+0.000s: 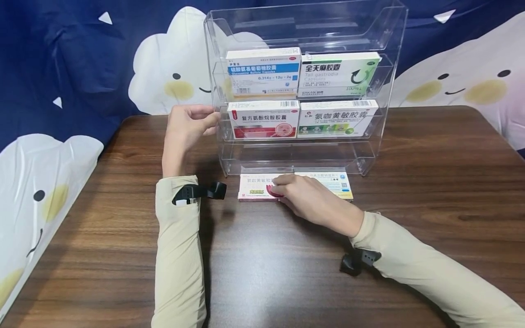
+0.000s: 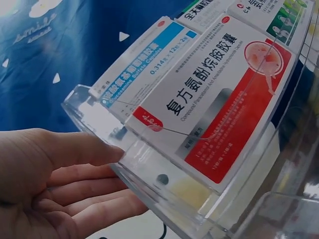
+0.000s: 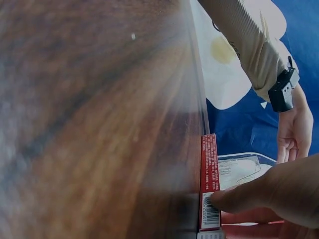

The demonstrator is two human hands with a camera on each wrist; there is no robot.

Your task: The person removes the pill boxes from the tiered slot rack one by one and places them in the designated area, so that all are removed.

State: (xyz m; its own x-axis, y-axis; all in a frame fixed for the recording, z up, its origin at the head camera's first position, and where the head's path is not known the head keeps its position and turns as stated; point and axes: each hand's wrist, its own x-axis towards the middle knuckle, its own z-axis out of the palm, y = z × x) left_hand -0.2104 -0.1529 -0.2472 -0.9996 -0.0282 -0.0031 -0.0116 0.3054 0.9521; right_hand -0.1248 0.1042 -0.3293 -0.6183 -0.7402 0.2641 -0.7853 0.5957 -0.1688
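Two cartons lay side by side, roughly flat, at the near foot of the clear rack [image 1: 328, 34] on the table [image 1: 262, 264]: a red-and-white carton [image 1: 253, 186] left, a blue-marked white carton [image 1: 337, 182] right. Right hand [image 1: 307, 196] gripped the red-and-white one by its right end, thumb on the near barcode edge, fingers bent over the top; couldn't tell if it was lifted at all. Left hand [image 1: 184, 130] pinched the rack's left side wall. Above, on two tiers: glucosamine carton [image 1: 262, 75] and green Tall Gastrodia carton [image 1: 340, 73] over a red paracetamol carton [image 1: 264, 119] and green-striped carton [image 1: 338, 119].

My read: handling that near carton well called for a light left-hand brace, enough to stop the rack sliding; a soft edge grip, since thin card dents; keeping it level and square to the rack; and fingertips clear of its right-hand neighbour, easily nudged askew.
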